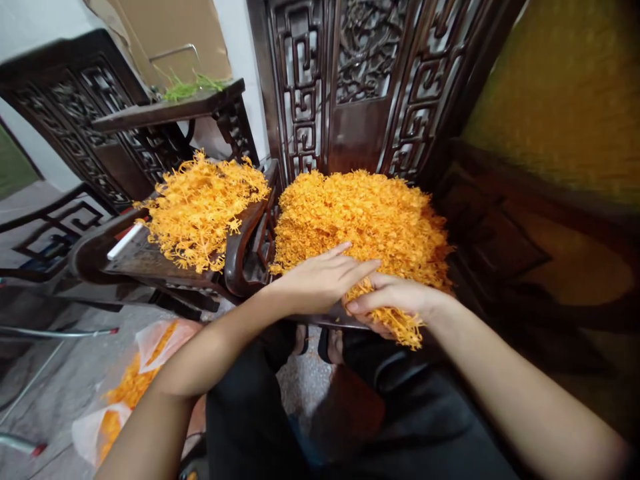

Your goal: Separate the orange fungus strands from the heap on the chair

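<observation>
A bunch of orange plastic sprigs [400,325], thin-stemmed with small branching tips, is gripped in my right hand [387,300], the thumb lying across it. My left hand [325,280] reaches over from the left, fingers stretched out, the fingertips at the upper end of the bunch beside my right hand. Its palm side is hidden. Just beyond both hands, a large heap of the same orange sprigs [360,213] covers the seat of a carved dark wooden chair [357,133].
Left of the chair, a second orange pile [200,207] rests on a dark wooden table [150,260] near a white stick [125,240]. Green sprigs [190,87] lie on a raised ledge. On the floor, a plastic bag [160,340] holds more orange pieces. Metal legs [60,331] stand at left.
</observation>
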The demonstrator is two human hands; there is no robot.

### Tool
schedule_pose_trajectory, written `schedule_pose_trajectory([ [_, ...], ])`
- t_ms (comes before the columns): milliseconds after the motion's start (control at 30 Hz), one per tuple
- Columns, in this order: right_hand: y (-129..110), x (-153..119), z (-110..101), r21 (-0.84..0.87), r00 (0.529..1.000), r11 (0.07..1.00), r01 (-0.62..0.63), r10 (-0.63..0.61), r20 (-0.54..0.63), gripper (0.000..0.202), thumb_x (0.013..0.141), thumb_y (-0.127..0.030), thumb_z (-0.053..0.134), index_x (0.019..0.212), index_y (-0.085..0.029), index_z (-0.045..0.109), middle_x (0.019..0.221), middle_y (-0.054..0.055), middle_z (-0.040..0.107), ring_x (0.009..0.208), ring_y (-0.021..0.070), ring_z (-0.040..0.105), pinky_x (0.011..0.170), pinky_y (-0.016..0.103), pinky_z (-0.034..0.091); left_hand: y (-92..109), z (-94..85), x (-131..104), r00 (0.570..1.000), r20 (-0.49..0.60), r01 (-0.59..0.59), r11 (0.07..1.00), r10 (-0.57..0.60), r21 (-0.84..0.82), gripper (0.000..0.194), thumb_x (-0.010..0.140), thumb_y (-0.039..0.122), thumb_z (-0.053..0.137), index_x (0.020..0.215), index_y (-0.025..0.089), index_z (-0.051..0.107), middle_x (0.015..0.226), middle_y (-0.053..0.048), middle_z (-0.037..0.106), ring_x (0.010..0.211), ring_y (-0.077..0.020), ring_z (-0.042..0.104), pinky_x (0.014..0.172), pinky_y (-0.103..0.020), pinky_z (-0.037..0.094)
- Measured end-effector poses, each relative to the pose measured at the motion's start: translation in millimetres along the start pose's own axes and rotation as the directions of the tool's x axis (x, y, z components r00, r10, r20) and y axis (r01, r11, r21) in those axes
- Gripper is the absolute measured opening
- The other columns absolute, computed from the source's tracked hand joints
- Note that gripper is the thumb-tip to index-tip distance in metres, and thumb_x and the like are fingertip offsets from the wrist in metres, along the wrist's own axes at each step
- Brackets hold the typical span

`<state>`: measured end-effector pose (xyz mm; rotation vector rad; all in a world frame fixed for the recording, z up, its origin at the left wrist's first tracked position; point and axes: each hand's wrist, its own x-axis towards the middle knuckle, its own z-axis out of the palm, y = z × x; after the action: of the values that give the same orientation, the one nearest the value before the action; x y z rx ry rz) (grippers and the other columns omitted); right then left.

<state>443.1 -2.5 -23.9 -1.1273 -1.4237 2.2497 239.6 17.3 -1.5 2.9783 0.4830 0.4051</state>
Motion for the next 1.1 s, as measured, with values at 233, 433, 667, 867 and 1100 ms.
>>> schedule_pose_trajectory([
  [233,-7.1,9.9,-5.2,-0.795,0.989,0.606,-0.018,-0.107,-0.103,0.008,0.076,-0.024,0.066,0.078,-0.016,0.067,0.065,0.001,0.063,0.058,0.0147,0.054,0.054,0.027,0.038,0.5,7.4,-5.9,0.848,0.343,0.439,0.898,-0.405,-0.024,0.022,0.089,0.027,0.055,0.097,0.014,0.071,0.074,-0.012,0.068,0.067,-0.0261,0.066,0.064,-0.035,0.048],
  [433,-3.2,5.6,-23.7,-0.957,0.698,0.256,-0.134,-0.661,-0.275,0.057,0.078,-0.034,0.077,0.131,-0.02,0.064,0.119,0.014,0.069,0.108,0.0332,0.066,0.088,0.042,0.053,-19.0,10.7,-13.0,0.862,0.304,0.507,0.704,-0.406,-0.497,0.035,0.09,0.04,0.059,0.064,0.017,0.058,0.056,0.001,0.049,0.053,-0.0126,0.044,0.054,-0.027,0.028],
  [667,-14.5,11.0,-22.9,-0.903,0.204,0.405,0.142,-0.905,-0.374,0.08,0.09,-0.056,0.065,0.158,-0.026,0.033,0.134,0.016,0.052,0.108,0.0288,0.064,0.083,0.045,0.06,-33.2,16.6,-12.1,0.662,0.01,0.581,0.505,-0.75,-0.638,0.042,0.097,0.048,0.045,0.078,0.016,0.065,0.058,0.003,0.047,0.057,-0.0129,0.043,0.058,-0.027,0.029],
  [867,-30.8,40.0,5.9,-0.953,0.277,0.294,-0.079,-0.912,-0.304,0.055,0.099,-0.054,0.05,0.138,-0.015,0.055,0.116,0.018,0.062,0.099,0.0316,0.063,0.081,0.045,0.053,-21.8,12.9,-1.9,0.624,-0.096,0.499,0.491,-0.775,-0.715,0.04,0.097,0.046,0.046,0.075,0.017,0.06,0.061,0.003,0.05,0.059,-0.012,0.044,0.059,-0.026,0.031],
  [1100,-71.4,47.8,-34.3,-0.928,0.184,0.373,-0.005,-0.911,-0.368,0.033,0.098,-0.041,0.053,0.073,-0.02,0.059,0.072,0.005,0.06,0.068,0.0183,0.054,0.069,0.033,0.041,-17.4,0.5,-4.0,0.549,0.048,0.354,0.18,-0.834,-0.918,0.048,0.094,0.059,0.052,0.069,0.017,0.055,0.05,0.007,0.038,0.044,-0.0071,0.031,0.048,-0.023,0.023],
])
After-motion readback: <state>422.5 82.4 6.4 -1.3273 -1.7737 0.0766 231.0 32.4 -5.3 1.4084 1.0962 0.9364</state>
